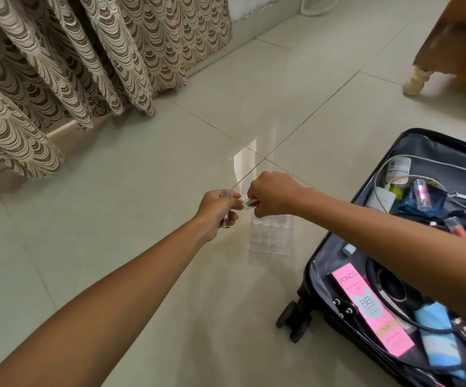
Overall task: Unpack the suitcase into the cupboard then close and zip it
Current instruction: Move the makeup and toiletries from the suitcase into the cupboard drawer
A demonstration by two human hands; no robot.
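Suitcase (410,263) is left open, still full; a tube (226,212) is gripped by the left hand (218,210), a small tube (250,204) pinched by the right hand (272,195) above a clear organiser (271,233), likely for slotting in.

A pale, glossy tiled floor (142,191) carries an open dark suitcase (324,289) at its right edge, wheels toward the camera, its grey-lined shell crowded with cosmetics, cables and a pink carton. Just left of the case, near the middle of the floor, a clear plastic organiser (271,233) stands alone on the tiles. Patterned curtains (58,79) hang down to the floor along the far left, and a cream furniture leg (416,82) rests at the far right corner.
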